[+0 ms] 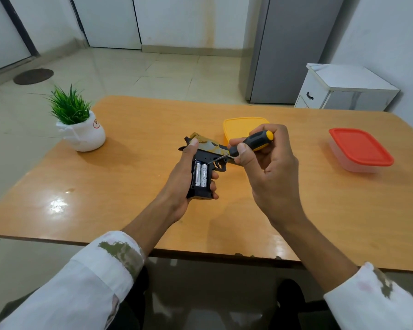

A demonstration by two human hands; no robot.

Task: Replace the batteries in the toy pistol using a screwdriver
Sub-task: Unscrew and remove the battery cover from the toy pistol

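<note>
My left hand (180, 184) grips the black and gold toy pistol (206, 152) by its handle, above the middle of the wooden table (129, 186). The grip's battery bay lies uncovered, with two silver batteries (200, 175) side by side in it. My right hand (270, 167) holds a black and yellow screwdriver (255, 141). Its thin metal shaft slants down left, and the tip rests near the top of the battery bay. The bay's cover is not in sight.
A yellow-lidded container (242, 126) sits just behind the pistol, partly hidden by my right hand. A clear box with a red lid (360, 148) stands at the right. A small potted plant (78, 122) stands at the table's left back. A white cabinet (343, 89) is beyond.
</note>
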